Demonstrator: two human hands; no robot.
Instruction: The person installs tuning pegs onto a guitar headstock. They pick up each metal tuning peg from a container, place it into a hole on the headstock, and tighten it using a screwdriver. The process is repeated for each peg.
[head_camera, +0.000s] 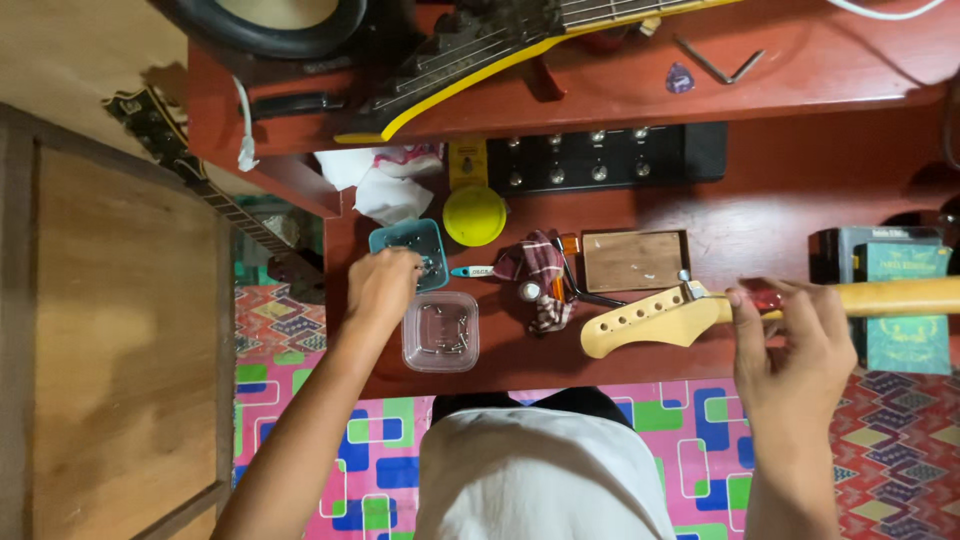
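Observation:
My left hand (381, 283) reaches into a small teal tray (410, 240) holding small metal parts, its fingers bunched over the tray's near corner. Just below sits a clear plastic box (440, 332) with several screws. My right hand (790, 340) grips a red-handled tool (765, 297) against a pale wooden guitar neck (900, 297), whose headstock (640, 322) with empty tuner holes points left.
On the red table (760, 200) lie a yellow round lid (474, 216), a checked cloth (540, 265), a wooden box (634, 260), a black pedal board (600, 158) and green books (905, 300). A yellow-edged guitar (470, 60) lies on the upper shelf.

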